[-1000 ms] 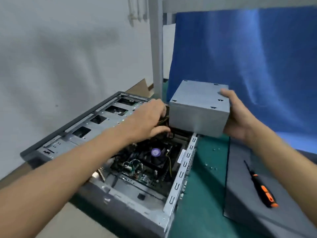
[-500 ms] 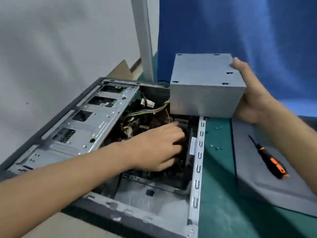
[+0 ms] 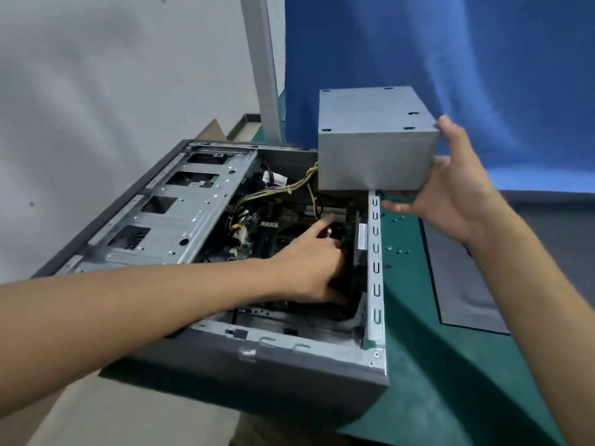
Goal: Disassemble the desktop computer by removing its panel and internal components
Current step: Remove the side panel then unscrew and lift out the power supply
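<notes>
Two hands: my right hand [image 3: 450, 194] grips the grey metal power-supply box [image 3: 373, 146]; left hand [image 3: 309, 265], hold unclear; tethered yellow wires [image 3: 299, 185] could tear.

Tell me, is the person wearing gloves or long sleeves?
No. The left hand and the right hand are both bare, with no gloves. The left forearm and the right forearm are bare too; no sleeve shows in the picture. No watch, bracelet or ring can be seen.

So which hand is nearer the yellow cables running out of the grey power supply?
Left. The left hand reaches inside the case, just in front of the yellow cables; the right hand holds the power supply at its opposite side.
</notes>
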